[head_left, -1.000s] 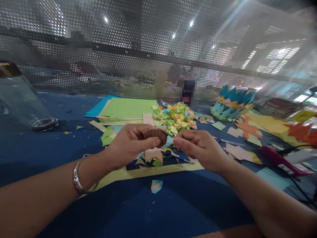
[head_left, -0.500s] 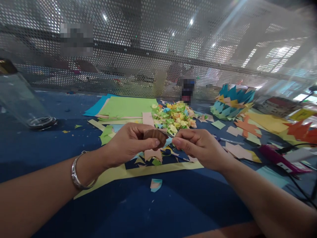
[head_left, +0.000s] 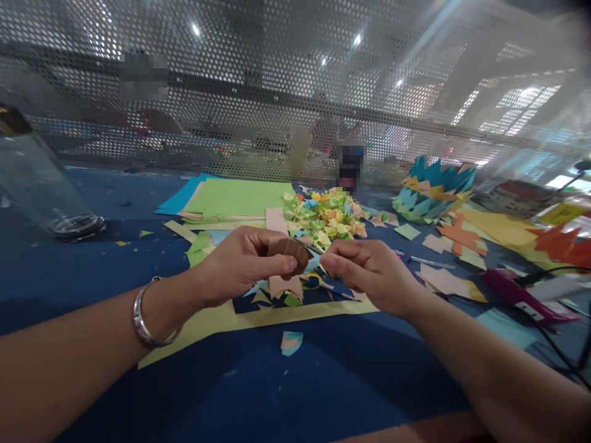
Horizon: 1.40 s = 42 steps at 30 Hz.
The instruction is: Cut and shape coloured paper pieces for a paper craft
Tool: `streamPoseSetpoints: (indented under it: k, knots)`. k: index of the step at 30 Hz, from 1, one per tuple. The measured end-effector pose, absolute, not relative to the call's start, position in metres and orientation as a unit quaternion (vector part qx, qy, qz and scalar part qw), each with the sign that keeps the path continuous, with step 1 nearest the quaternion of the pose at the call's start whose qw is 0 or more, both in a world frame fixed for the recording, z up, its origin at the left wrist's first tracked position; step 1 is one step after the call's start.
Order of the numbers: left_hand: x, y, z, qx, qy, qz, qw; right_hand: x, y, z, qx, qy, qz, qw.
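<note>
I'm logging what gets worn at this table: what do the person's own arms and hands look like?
No sleeves or gloves show. The left hand has a shiny silver bangle around its wrist; the right hand has a bare wrist.

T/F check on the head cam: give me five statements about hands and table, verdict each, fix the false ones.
1. The left hand holds a brown piece. True.
2. The silver bangle is on the right wrist. False: it is on the left wrist.
3. A green sheet tops the paper stack. True.
4. The clear jar stands at the picture's right edge. False: it stands at the left edge.
5. The pile of small folded paper pieces is all blue. False: it is mostly yellow and green.
</note>
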<state>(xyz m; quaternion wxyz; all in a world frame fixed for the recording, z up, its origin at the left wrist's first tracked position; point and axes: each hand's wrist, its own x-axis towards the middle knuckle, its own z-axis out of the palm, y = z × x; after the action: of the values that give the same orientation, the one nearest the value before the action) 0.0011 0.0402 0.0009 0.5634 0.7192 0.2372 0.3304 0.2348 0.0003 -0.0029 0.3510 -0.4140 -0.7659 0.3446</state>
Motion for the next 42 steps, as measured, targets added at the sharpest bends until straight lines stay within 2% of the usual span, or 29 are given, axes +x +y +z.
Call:
streamPoseSetpoints:
  k: [5,12,23,32,42]
  knots:
    - [0.0,0.041,0.0,0.72,0.283,0.319,0.548,0.234,0.0,-0.007,-0.416,-0.754,0.349,0.369]
    - [0.003,0.038,0.001,0.726,0.253,0.308,0.56,0.23,0.003,-0.011,-0.419,-0.723,0.379,0.397]
    - [0.004,0.034,0.004,0.767,0.332,0.164,0.525,0.217,0.001,-0.012,-0.401,-0.705,0.421,0.406]
    - [0.005,0.033,0.001,0.7,0.337,0.273,0.567,0.216,0.004,-0.013,-0.397,-0.671,0.405,0.477]
    - [0.003,0.039,0.001,0.716,0.32,0.302,0.542,0.229,0.003,-0.014,-0.41,-0.688,0.434,0.412]
